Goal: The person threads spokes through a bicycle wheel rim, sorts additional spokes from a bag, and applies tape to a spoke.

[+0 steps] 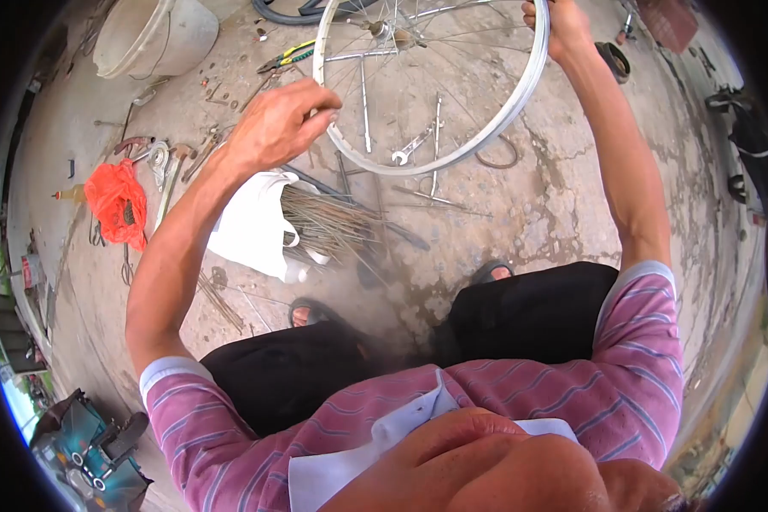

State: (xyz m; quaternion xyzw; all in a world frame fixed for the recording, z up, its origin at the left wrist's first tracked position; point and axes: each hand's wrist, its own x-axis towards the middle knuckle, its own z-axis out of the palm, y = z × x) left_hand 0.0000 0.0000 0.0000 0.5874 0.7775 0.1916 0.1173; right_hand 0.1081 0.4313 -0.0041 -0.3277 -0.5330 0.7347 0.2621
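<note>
Head view: left hand (275,126) pinches the near rim of a silver spoked bicycle wheel rim (495,128); right hand (558,27) grips its far edge, wheel held above concrete floor (555,205). White plastic bag (252,226) holds thin metal spokes (328,224). Grey plastic bucket (155,36), contents unseen.

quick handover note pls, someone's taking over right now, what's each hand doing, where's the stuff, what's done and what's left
Left hand: fingers pinched at the near left edge of the silver wheel rim; whether it grips a spoke or the rim itself is unclear.
Right hand: closed on the rim's far right edge, holding the wheel up off the concrete floor.
Things: a bundle of loose spokes lies out of a white plastic bag just under the left hand; a wrench lies on the floor, seen through the wheel; pliers farther left.
Done: some spokes already run from hub to rim.
Left: many spokes lie unfitted, so the lacing looks unfinished.
</note>
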